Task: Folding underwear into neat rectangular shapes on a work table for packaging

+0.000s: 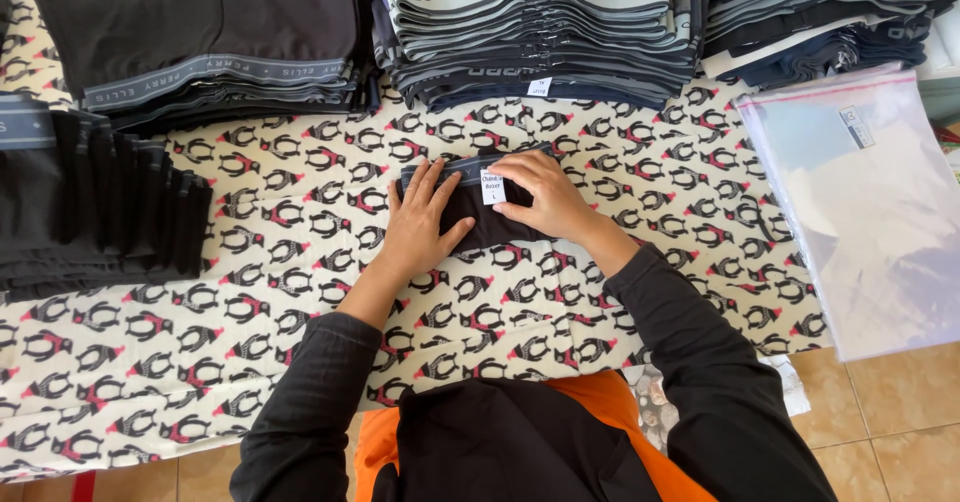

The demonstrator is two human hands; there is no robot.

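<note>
Both hands press flat, fingers spread, on a small folded black undergarment with a grey waistband and white label (pixel 487 212): the left hand (pixel 422 224) on its left half, the right hand (pixel 545 197) over its right edge, neither clenched. It lies mid-way on a cream penguin-patterned cloth (pixel 250 302), stacks of folded dark garments (pixel 530 32) beyond, clear plastic bags (pixel 870 212) to the right.

A cream cloth printed with penguins (pixel 300 312) covers the work surface across most of the frame. Beige floor tiles (pixel 900 402) show at the lower right, evenly lit by soft daylight.
</note>
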